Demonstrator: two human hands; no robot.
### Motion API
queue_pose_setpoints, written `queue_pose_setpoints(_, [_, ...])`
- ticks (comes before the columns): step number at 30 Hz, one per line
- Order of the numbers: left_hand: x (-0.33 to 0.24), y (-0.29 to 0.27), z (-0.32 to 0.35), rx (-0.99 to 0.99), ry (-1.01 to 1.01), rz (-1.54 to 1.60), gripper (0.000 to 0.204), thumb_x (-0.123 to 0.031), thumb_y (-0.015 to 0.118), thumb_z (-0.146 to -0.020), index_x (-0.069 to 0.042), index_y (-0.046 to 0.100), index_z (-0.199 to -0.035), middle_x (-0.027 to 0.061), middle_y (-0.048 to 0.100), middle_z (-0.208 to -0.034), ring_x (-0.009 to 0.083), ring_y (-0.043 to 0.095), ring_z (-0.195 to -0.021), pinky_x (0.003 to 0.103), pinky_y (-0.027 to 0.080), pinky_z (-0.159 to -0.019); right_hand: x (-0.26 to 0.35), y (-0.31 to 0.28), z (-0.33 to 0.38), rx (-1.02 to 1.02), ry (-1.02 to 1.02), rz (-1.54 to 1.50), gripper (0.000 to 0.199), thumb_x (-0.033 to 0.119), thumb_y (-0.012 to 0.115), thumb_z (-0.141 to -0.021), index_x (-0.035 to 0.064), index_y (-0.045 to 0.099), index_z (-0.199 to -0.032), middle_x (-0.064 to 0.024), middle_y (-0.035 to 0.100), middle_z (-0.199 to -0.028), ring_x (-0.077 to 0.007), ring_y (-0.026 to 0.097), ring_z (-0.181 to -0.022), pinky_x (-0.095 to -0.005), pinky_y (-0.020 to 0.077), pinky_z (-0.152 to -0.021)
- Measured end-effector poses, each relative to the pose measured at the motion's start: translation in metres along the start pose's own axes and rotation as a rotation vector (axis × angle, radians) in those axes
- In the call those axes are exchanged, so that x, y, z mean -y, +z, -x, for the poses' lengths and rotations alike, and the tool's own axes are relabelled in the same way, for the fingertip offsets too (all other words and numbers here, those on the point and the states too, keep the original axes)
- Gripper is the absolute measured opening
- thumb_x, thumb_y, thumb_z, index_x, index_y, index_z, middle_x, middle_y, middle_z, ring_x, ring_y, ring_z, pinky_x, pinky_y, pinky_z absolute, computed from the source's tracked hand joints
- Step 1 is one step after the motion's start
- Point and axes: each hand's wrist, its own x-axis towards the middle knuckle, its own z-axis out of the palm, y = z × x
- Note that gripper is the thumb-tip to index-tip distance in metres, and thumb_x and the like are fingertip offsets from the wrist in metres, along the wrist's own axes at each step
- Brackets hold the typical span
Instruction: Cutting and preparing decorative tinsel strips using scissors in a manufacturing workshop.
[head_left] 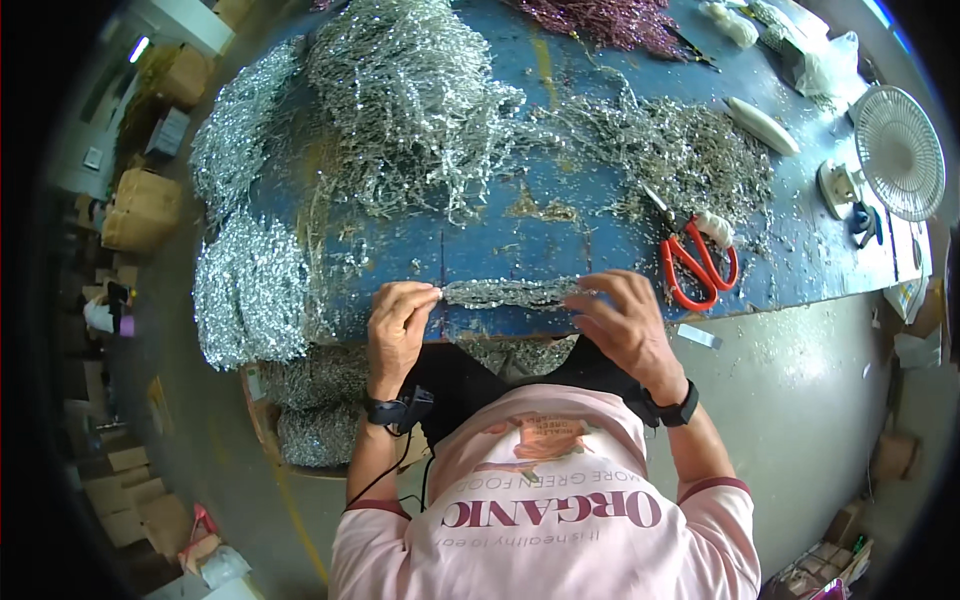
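The person is holding a short bundle of silver glitter sprigs point(508, 292) level along the near edge of the blue counter point(520, 240). The left hand point(398, 325) is pinching one end of the bundle between thumb and fingertips, closed tight on it. The right hand point(625, 318) is gripping the other end, its fingers curled down over the sprigs, so both hands are occupied with the same bundle and neither is free.

Judging by how things lie, the work is looking well under way but far from over. Thick finished-looking masses of silver sprigs point(250, 290) are hanging over the left edge of the counter and filling a container point(315, 432) below it, beside the person's lap. A large loose heap of silver sprigs point(410, 100) is covering the far middle of the counter, and a thinner scatter of them point(680, 150) is lying to the right, so plenty of material appears to be waiting. A pile of purple sprigs point(600, 20) at the far edge seems untouched.

Red-handled scissors point(695, 262) are lying shut on the counter just beside the right hand, not in use. A small white fan point(898, 150) is standing at the right end.
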Motion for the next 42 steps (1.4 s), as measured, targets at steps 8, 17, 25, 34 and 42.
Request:
queue_pose_setpoints(8, [-0.003,0.003,-0.003,0.023,0.050,-0.071,0.019,0.004,0.065,-0.077,-0.007,0.064,-0.094,0.0048,0.063,-0.090,0.0232,0.058,-0.086,0.034,0.044,-0.079,0.000,0.006,-0.018,0.059,0.144,0.096,0.020,0.007,0.063,-0.076,0.0105,0.059,-0.095,-0.0062,0.054,-0.103,-0.0246,0.051,-0.097,-0.0368,0.0382,-0.084])
queue_pose_setpoints(17, [-0.003,0.004,-0.001,-0.001,0.068,-0.102,0.019,0.004,0.065,-0.078,-0.005,0.063,-0.094,0.0061,0.061,-0.090,0.0244,0.058,-0.085,0.035,0.045,-0.077,-0.013,0.006,-0.024,-0.055,-0.059,-0.221,0.020,0.003,0.066,-0.077,0.0079,0.057,-0.094,-0.0063,0.060,-0.092,-0.0243,0.057,-0.085,-0.0357,0.0417,-0.080])
queue_pose_setpoints(25, [-0.002,0.005,-0.001,0.005,0.079,-0.110,0.019,0.007,0.063,-0.077,-0.003,0.063,-0.094,0.0080,0.061,-0.091,0.0263,0.057,-0.086,0.035,0.046,-0.076,0.003,0.013,-0.025,-0.058,0.155,0.097,0.019,0.004,0.062,-0.075,0.0090,0.058,-0.092,-0.0059,0.053,-0.081,-0.0237,0.053,-0.078,-0.0368,0.0383,-0.077])
queue_pose_setpoints(34, [-0.003,0.006,-0.003,0.028,0.099,-0.119,0.016,0.004,0.065,-0.077,-0.004,0.063,-0.091,0.0074,0.061,-0.089,0.0263,0.057,-0.085,0.036,0.045,-0.076,-0.004,0.013,-0.030,-0.237,0.139,0.087,0.013,0.002,0.057,-0.078,0.0082,0.055,-0.090,-0.0083,0.056,-0.094,-0.0287,0.056,-0.084,-0.0377,0.0446,-0.072])
queue_pose_setpoints(42, [-0.003,0.006,-0.003,0.027,0.108,-0.121,0.016,0.003,0.065,-0.078,-0.004,0.063,-0.091,0.0073,0.061,-0.088,0.0263,0.057,-0.084,0.036,0.044,-0.076,-0.002,0.023,-0.028,-0.368,0.175,-0.147,0.023,-0.005,0.058,-0.078,0.0060,0.058,-0.098,-0.0108,0.056,-0.095,-0.0304,0.059,-0.079,-0.0366,0.0482,-0.066])
